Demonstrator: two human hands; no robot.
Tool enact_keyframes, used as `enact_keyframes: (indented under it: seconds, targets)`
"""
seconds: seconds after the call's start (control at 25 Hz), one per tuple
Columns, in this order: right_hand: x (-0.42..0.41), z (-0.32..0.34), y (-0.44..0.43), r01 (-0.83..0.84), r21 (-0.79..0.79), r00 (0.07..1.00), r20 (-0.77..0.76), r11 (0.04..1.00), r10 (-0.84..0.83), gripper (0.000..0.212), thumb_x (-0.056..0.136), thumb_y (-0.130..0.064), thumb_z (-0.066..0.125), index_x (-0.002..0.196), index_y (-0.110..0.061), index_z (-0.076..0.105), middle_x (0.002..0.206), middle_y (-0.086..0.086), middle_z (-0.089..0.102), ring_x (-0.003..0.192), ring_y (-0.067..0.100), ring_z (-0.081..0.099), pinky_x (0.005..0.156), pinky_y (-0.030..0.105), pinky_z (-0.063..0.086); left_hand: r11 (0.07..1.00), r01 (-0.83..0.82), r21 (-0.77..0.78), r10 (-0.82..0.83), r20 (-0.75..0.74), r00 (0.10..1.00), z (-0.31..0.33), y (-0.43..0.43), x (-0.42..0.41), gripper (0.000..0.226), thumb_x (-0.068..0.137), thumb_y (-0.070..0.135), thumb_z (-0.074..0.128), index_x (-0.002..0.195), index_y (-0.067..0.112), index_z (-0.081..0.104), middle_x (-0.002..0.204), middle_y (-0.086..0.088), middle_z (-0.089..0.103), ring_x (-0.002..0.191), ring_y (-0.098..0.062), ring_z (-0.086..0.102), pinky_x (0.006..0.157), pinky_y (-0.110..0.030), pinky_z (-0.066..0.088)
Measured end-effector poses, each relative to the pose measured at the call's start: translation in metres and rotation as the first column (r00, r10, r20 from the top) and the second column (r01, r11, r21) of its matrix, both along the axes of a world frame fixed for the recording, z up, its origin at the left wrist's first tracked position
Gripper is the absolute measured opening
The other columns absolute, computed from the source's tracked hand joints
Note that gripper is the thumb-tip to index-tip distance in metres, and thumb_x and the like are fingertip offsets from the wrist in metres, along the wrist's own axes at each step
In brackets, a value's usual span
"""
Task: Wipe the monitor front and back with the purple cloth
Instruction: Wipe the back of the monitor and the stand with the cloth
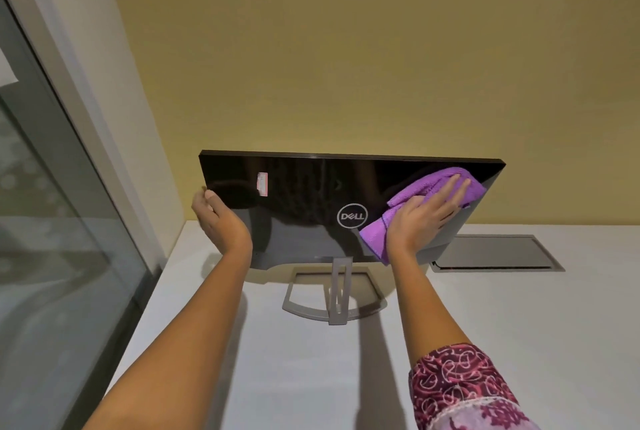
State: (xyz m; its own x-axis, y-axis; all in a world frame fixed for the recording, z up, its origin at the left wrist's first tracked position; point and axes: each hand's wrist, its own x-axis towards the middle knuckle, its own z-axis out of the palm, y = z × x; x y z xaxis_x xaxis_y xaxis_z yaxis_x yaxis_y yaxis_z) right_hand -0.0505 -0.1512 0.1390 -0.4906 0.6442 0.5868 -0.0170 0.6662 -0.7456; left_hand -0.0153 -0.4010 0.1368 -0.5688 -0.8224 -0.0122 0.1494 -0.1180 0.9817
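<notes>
The monitor (304, 194) stands on the white desk with its glossy black back toward me, a round logo in the middle and a small sticker at upper left. Its grey stand (337, 294) rests on the desk. My right hand (426, 215) lies flat on the purple cloth (429, 187), pressing it against the right half of the back panel. My left hand (216, 218) grips the monitor's left edge, thumb on the back panel.
The white desk (502, 325) runs along a yellow wall. A grey cable hatch (498, 253) is set into the desk behind the monitor at right. A glass window with a pale frame (69, 187) borders the desk's left side.
</notes>
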Motion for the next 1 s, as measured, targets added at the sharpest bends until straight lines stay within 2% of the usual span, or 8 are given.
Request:
enact_keyframes:
  seconds: [0.12,0.28,0.36,0.48,0.68,0.76,0.88,1.0]
  targets:
    - [0.007,-0.007,-0.019,-0.100,0.321,0.993,0.099,0.942,0.072,0.065,0.092,-0.018,0.036,0.149,-0.011,0.006,0.156,0.016,0.013,0.142,0.035,0.015,0.113,0.051,0.026,0.894,-0.153,-0.421,0.137,-0.069,0.988,0.009,0.014,-0.002,0.045,0.100,0.029,0.036,0.142,0.015,0.032,0.152,-0.007,0.026,0.140,-0.022,0.025,0.114,-0.037,0.025]
    - [0.010,-0.024,-0.042,-0.360,0.883,0.900,0.245,0.300,0.361,0.084,0.088,-0.026,0.048,0.150,-0.012,-0.008,0.157,0.008,-0.004,0.144,0.032,0.004,0.118,0.043,0.001,0.607,-0.109,-0.787,0.043,-0.105,0.994,0.035,0.047,-0.008,0.045,0.099,0.028,0.031,0.140,0.011,0.038,0.152,-0.009,0.027,0.142,-0.021,0.019,0.117,-0.034,0.003]
    - [0.008,-0.020,-0.036,-0.352,0.919,0.878,0.258,0.178,0.403,0.085,0.085,-0.024,0.058,0.150,-0.012,0.004,0.156,0.005,0.006,0.143,0.030,0.006,0.118,0.041,-0.001,0.437,-0.018,-0.900,-0.057,-0.048,0.997,0.043,0.064,-0.011,0.045,0.100,0.031,0.026,0.138,0.014,0.043,0.148,-0.004,0.038,0.141,-0.017,0.025,0.117,-0.029,-0.003]
    - [0.000,-0.024,-0.001,-0.311,0.922,0.912,0.222,0.229,0.344,0.080,0.091,-0.032,0.047,0.150,-0.014,-0.003,0.158,0.006,-0.009,0.145,0.026,-0.004,0.119,0.041,-0.002,0.361,0.054,-0.931,-0.075,0.028,0.997,0.045,0.074,-0.016,0.050,0.099,0.034,0.020,0.128,0.015,0.056,0.133,-0.002,0.055,0.133,-0.016,0.038,0.116,-0.031,-0.002]
    - [-0.001,-0.029,0.058,-0.209,0.481,0.977,0.139,0.852,0.161,0.065,0.090,-0.016,0.044,0.148,-0.012,0.014,0.155,0.014,0.017,0.141,0.036,0.021,0.113,0.044,0.022,0.356,0.023,-0.934,-0.012,0.020,1.000,0.046,0.077,-0.014,0.050,0.100,0.032,0.020,0.115,0.013,0.064,0.115,-0.002,0.064,0.120,-0.018,0.049,0.117,-0.034,0.005]
    - [0.000,-0.014,0.054,-0.121,0.234,0.990,0.098,0.965,0.100,0.061,0.091,-0.014,0.042,0.147,-0.012,0.017,0.154,0.016,0.022,0.139,0.038,0.025,0.111,0.046,0.029,0.377,0.017,-0.926,0.010,0.022,1.000,0.048,0.081,-0.014,0.049,0.100,0.030,0.022,0.113,0.012,0.065,0.113,-0.003,0.065,0.118,-0.019,0.050,0.117,-0.033,0.004]
    - [-0.001,0.005,0.030,-0.183,0.404,0.982,0.106,0.896,0.154,0.065,0.088,-0.015,0.042,0.148,-0.011,0.017,0.155,0.015,0.018,0.140,0.039,0.020,0.115,0.044,0.018,0.389,0.011,-0.921,0.004,0.014,1.000,0.047,0.089,-0.014,0.050,0.100,0.031,0.021,0.112,0.011,0.065,0.111,-0.004,0.065,0.117,-0.020,0.050,0.117,-0.034,0.006]
    - [0.000,0.015,-0.005,-0.321,0.864,0.889,0.132,0.389,0.439,0.062,0.089,-0.021,0.046,0.146,-0.009,0.025,0.152,0.009,0.020,0.140,0.030,0.019,0.116,0.043,0.013,0.417,0.001,-0.909,-0.011,-0.004,1.000,0.049,0.100,-0.013,0.052,0.101,0.031,0.019,0.109,0.008,0.065,0.109,-0.007,0.065,0.115,-0.022,0.052,0.117,-0.035,0.010]
